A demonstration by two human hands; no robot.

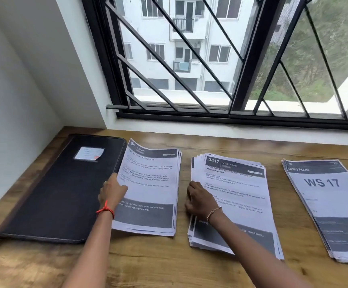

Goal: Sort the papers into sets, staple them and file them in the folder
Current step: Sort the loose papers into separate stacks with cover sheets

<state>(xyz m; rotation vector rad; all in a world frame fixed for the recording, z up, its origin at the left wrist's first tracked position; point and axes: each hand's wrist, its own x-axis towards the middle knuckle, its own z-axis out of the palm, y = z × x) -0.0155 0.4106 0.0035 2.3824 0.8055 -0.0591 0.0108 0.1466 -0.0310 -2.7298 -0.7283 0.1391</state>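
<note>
Papers lie in three printed white stacks on the brown wooden table (169, 265). The left hand (112, 191) pinches the left stack (154, 183), headed "85 Kitchen", by its left edge, thumb on top, with that edge raised over the closed black zip folder (54, 194). The right hand (198, 199) lies on the middle stack (241, 200) at its left edge, fingers bent; I cannot tell whether they clamp any sheets. The third stack (324, 204), marked "WS 17", lies apart at the right.
</note>
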